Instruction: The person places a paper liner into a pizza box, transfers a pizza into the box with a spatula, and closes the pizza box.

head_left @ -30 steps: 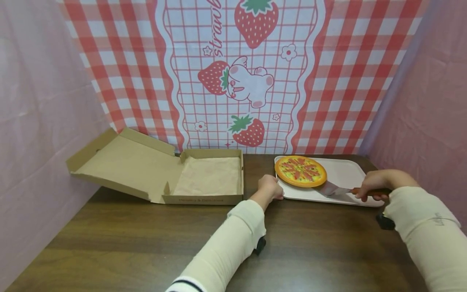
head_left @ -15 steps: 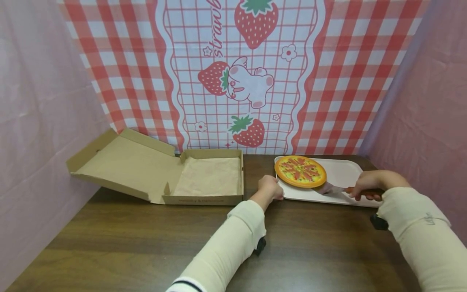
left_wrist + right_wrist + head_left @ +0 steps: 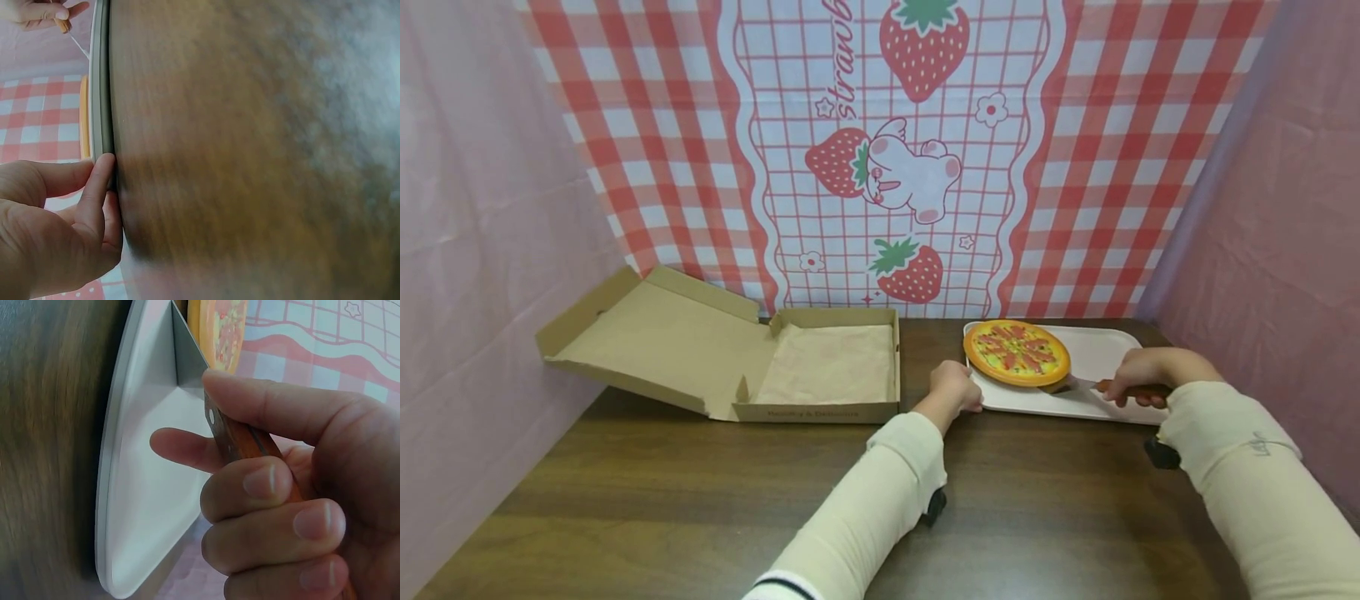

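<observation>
A round toy pizza (image 3: 1018, 352) with an orange rim lies toward the left end of a white tray (image 3: 1101, 346). My right hand (image 3: 1150, 377) grips the wooden handle (image 3: 250, 440) of a spatula (image 3: 1072, 387); its metal blade reaches left, and the tip is hidden under the pizza's near right edge. In the right wrist view, my fingers curl round the handle while the index finger stretches out below it. My left hand (image 3: 953, 385) pinches the tray's near left corner between thumb and fingers (image 3: 100, 181).
To the left, an open cardboard pizza box (image 3: 816, 411) stands on the brown wooden table (image 3: 700, 500), its lid (image 3: 670, 333) folded out leftward. Brown paper (image 3: 827, 362) lines the box. A checked strawberry cloth (image 3: 880, 167) hangs behind, with pink curtains at both sides.
My right hand has moved left with the spatula, and its blade has slid farther under the pizza. The left hand keeps its place on the tray; the pizza has barely shifted.
</observation>
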Demonstrator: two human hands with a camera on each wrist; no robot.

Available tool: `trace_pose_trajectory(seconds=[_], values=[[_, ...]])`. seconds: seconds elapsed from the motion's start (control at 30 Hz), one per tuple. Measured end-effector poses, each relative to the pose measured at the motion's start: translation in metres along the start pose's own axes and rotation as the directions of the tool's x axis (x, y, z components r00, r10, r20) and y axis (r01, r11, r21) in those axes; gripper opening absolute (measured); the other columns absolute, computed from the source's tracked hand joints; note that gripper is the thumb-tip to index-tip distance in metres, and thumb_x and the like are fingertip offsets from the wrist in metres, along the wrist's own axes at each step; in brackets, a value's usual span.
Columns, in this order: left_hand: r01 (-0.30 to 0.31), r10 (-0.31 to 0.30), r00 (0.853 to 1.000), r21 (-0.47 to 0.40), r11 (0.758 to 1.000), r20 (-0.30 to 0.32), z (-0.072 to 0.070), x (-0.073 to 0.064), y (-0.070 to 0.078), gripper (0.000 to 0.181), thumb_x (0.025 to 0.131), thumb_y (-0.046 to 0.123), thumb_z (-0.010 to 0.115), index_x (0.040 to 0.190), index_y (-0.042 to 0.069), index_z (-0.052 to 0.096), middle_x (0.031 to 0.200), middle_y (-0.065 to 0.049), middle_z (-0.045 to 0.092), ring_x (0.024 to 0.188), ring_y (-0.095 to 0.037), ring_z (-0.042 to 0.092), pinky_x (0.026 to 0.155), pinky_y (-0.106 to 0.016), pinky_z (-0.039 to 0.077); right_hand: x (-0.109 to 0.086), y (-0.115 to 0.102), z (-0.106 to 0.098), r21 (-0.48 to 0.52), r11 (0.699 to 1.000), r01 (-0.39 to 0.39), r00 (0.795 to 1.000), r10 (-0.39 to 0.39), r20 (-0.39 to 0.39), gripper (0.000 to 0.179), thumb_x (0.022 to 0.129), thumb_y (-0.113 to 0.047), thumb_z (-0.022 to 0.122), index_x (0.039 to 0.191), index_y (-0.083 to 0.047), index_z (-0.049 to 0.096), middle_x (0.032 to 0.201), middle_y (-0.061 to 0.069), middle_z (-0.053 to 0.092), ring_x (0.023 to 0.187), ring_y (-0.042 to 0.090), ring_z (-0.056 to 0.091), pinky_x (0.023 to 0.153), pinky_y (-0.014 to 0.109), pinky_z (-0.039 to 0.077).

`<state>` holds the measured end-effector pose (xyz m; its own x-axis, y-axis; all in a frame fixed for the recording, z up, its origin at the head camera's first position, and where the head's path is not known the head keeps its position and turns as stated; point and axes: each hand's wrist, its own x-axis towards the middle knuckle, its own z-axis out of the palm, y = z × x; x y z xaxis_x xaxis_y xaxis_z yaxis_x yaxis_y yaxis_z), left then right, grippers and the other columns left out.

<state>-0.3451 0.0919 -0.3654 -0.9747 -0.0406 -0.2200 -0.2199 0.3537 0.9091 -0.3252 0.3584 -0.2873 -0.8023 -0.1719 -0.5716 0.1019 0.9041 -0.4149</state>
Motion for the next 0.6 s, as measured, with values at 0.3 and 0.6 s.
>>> trace_pose_trajectory(seconds=[0.3,0.6], values=[[-0.023,0.023,1.000,0.037,0.999,-0.004,0.002,0.002,-0.002,0.054,0.068,-0.022,0.070,0.117,-0.001,0.068,0.126,-0.029,0.051,0.061,-0.024,0.070,0.045,-0.024,0.055,0.007,-0.010,0.004,-0.004,1.000,0.015,0.999,-0.015,-0.035,0.025,0.093,-0.023,0.058,0.080,-0.003,0.065,0.054,-0.005,0.045,0.047,0.004,0.040,0.047,0.017,0.036],[-0.033,0.033,0.999,0.045,0.998,0.002,0.002,0.003,-0.003,0.052,0.069,-0.020,0.072,0.117,-0.001,0.068,0.129,-0.031,0.048,0.060,-0.024,0.070,0.047,-0.025,0.056,0.010,-0.019,0.006,0.011,1.000,0.012,0.998,-0.011,-0.065,0.025,0.092,-0.023,0.059,0.080,-0.001,0.064,0.056,-0.004,0.045,0.049,0.006,0.041,0.049,0.018,0.036]])
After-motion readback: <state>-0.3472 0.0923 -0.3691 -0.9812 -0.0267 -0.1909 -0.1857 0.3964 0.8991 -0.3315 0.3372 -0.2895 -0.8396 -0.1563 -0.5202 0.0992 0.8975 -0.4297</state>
